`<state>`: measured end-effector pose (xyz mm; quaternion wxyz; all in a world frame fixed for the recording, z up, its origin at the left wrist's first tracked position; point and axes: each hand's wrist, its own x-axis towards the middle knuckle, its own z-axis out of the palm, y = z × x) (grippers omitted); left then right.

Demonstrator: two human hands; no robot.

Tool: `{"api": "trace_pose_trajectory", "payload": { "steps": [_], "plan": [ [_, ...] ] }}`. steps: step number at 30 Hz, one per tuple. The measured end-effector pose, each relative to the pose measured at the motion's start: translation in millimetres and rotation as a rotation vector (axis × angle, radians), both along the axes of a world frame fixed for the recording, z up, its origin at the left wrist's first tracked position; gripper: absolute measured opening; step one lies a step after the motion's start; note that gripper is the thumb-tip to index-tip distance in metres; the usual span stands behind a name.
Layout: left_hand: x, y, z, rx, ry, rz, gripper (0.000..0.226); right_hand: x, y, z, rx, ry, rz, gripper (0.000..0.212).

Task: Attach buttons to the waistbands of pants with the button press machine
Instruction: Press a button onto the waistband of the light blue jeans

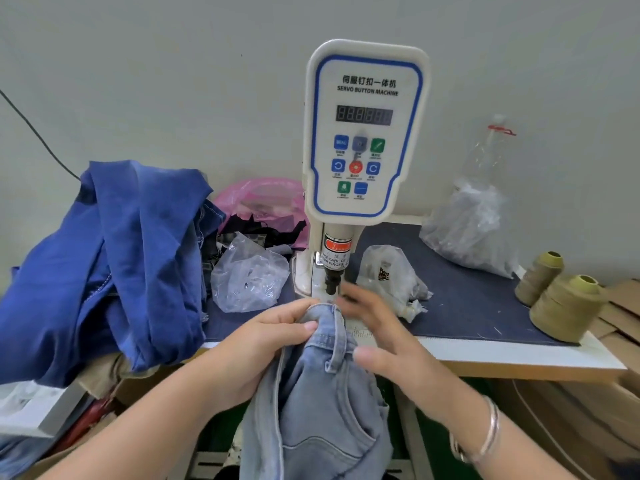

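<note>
A white servo button press machine [365, 133] stands at the table's middle, its black punch [331, 284] pointing down. Light blue jeans [318, 393] hang from the table's front edge, their waistband end [323, 311] lying just below the punch. My left hand [273, 337] grips the waistband from the left, thumb on top. My right hand [377, 327] is blurred, its fingers stretched toward the punch to the right of the waistband, its thumb against the jeans. Whether it holds a button is hidden by blur.
A heap of dark blue jeans [114, 265] fills the table's left side. Clear plastic bags [247, 275] [391, 275] [474, 223] and a pink bag [263, 199] lie around the machine. Two olive thread cones [564, 306] stand at the right, cardboard beyond them.
</note>
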<state>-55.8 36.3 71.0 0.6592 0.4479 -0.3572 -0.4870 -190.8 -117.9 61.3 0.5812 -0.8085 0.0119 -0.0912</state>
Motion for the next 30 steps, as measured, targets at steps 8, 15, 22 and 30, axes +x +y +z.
{"api": "trace_pose_trajectory", "payload": {
  "steps": [8,15,22,30],
  "plan": [
    [31,-22,-15,0.236,-0.220,0.101,0.018,31,-38,-14,0.368,0.235,-0.217,0.034],
    [66,-38,-39,0.420,-0.303,0.107,0.018,67,-52,-28,0.340,0.285,-0.363,0.030],
    [73,-43,-65,0.387,-0.165,0.089,0.034,76,-54,-51,0.408,0.275,-0.369,0.024],
    [76,-79,-72,0.418,-0.399,0.375,0.029,93,-70,-58,0.273,0.187,-0.459,0.034]
  ]
}}
